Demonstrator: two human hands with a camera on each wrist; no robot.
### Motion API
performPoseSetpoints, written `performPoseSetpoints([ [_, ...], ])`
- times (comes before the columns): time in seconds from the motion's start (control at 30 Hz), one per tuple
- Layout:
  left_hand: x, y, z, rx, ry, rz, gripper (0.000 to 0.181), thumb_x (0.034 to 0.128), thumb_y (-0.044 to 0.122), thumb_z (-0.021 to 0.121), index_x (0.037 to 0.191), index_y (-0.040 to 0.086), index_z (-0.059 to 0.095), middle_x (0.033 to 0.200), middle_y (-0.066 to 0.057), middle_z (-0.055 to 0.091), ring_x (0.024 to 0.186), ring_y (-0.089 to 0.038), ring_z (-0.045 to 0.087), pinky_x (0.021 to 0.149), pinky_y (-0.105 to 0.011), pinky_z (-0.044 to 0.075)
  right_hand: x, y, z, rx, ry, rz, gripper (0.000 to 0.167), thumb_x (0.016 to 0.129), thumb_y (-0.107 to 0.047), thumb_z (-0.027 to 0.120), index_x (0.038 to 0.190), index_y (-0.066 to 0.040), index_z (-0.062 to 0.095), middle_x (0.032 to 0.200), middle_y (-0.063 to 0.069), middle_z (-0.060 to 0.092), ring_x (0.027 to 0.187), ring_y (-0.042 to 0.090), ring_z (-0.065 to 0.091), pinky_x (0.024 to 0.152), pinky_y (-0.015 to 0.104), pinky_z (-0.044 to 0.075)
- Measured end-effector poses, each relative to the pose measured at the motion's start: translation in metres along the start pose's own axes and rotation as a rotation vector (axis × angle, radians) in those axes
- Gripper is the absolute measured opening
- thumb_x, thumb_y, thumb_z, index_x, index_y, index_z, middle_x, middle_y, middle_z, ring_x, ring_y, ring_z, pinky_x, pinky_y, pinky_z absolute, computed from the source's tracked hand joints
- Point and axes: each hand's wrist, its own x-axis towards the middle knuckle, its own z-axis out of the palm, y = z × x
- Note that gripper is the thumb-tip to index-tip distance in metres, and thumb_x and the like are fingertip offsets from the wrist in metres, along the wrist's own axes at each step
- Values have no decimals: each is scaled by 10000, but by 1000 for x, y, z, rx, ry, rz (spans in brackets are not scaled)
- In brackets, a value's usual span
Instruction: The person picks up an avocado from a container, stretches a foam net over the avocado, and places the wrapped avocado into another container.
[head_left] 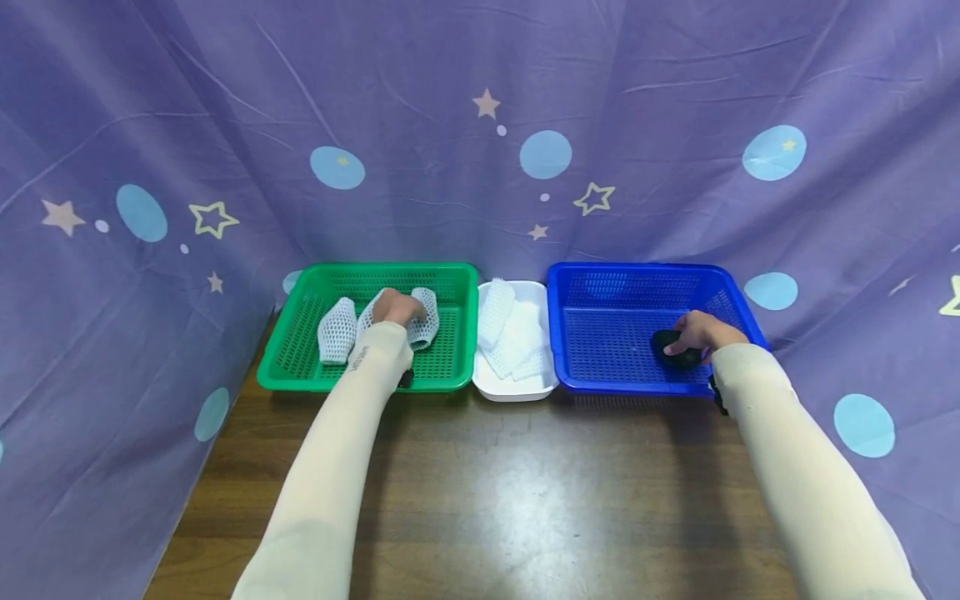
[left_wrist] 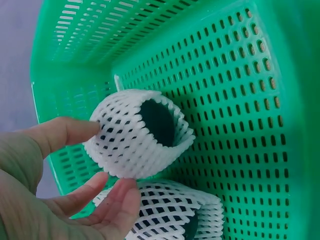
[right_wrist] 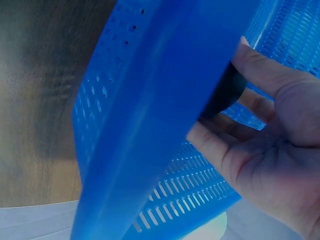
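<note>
My left hand [head_left: 399, 307] reaches into the green basket [head_left: 472, 333]. In the left wrist view its thumb and fingertips touch a dark rounded object in a white foam net sleeve [left_wrist: 122, 137], with the fingers loosely spread. A second netted object [left_wrist: 167, 210] lies just below it. Another netted object [head_left: 337, 331] rests at the basket's left side. My right hand [head_left: 705, 331] grips a bare dark oval object [head_left: 667, 346] in the right part of the blue basket [head_left: 600, 387]; the basket rim hides part of it in the right wrist view [right_wrist: 229, 92].
Between the baskets stands a white tray [head_left: 517, 393] with several white foam net sleeves [head_left: 517, 337]. All three stand on a brown wooden table [head_left: 525, 500]. A purple patterned curtain [head_left: 435, 108] hangs behind and at both sides.
</note>
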Motion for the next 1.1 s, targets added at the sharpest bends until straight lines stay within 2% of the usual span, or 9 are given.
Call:
performPoseSetpoints([
  [0.07, 3, 1, 3, 26, 33, -10, 208, 871, 135, 716, 812, 80, 524, 725, -35, 387, 609, -169, 325, 527, -326, 336, -2, 0, 1, 1, 1, -9, 699, 971, -225, 683, 1462, 148, 353, 1453, 429, 364, 1120, 463, 590, 827, 473, 613],
  [0.13, 5, 1, 3, 30, 58, -16, 193, 864, 120, 726, 813, 63, 548, 705, -47, 404, 589, -170, 332, 500, -318, 329, -4, -1, 1, 0, 2, -17, 702, 972, -230, 682, 1464, 146, 351, 1459, 430, 352, 1121, 459, 590, 832, 475, 612],
  [0.2, 5, 0, 3, 30, 65, -21, 164, 868, 118, 731, 924, 26, 607, 778, -85, 480, 629, -185, 367, 518, -323, 346, -6, -2, 2, -2, 1, -23, 700, 971, -224, 681, 1464, 146, 351, 1460, 435, 345, 1133, 473, 586, 832, 481, 612],
  [0.3, 4, -2, 1, 10, 67, -21, 373, 880, 129, 733, 1199, -27, 619, 1009, -171, 601, 700, -206, 421, 565, -337, 388, -8, -3, 2, -12, 4, -27, 692, 968, -210, 683, 1464, 145, 355, 1462, 439, 341, 1156, 504, 574, 844, 500, 606],
  [0.37, 3, -3, 0, -2, 59, -26, 440, 892, 142, 722, 1280, -24, 596, 1085, -182, 610, 716, -203, 410, 591, -346, 384, -8, -5, 3, -23, 9, -27, 698, 965, -206, 687, 1466, 149, 353, 1462, 441, 343, 1168, 510, 565, 862, 516, 598],
  [0.53, 5, -5, 2, -12, 59, -39, 378, 888, 159, 728, 1211, -17, 640, 911, -118, 556, 683, -182, 381, 588, -341, 376, -7, -5, 3, -36, 21, 2, 746, 961, -229, 691, 1462, 183, 324, 1446, 442, 369, 1192, 496, 546, 941, 537, 562],
  [0.6, 7, -6, 3, -15, 63, -39, 380, 882, 157, 733, 1206, -20, 643, 897, -112, 546, 689, -185, 391, 588, -340, 382, -6, -4, 3, -34, 21, 13, 757, 961, -242, 690, 1450, 200, 318, 1435, 442, 382, 1204, 496, 537, 971, 546, 546],
  [0.83, 5, -9, 4, -41, 57, -7, 514, 884, 135, 721, 1347, -35, 572, 1197, -221, 642, 770, -225, 450, 622, -354, 422, -6, -1, 3, -11, 14, 23, 793, 943, -267, 714, 1440, 207, 318, 1422, 433, 398, 1214, 484, 531, 1007, 551, 528],
  [1.1, -2, -11, 2, -56, 41, 22, 518, 916, 154, 692, 1380, -19, 539, 1206, -225, 626, 775, -225, 439, 637, -362, 397, -4, 2, 5, -7, 31, 20, 796, 923, -292, 727, 1424, 196, 348, 1376, 420, 447, 1162, 462, 569, 931, 508, 568],
])
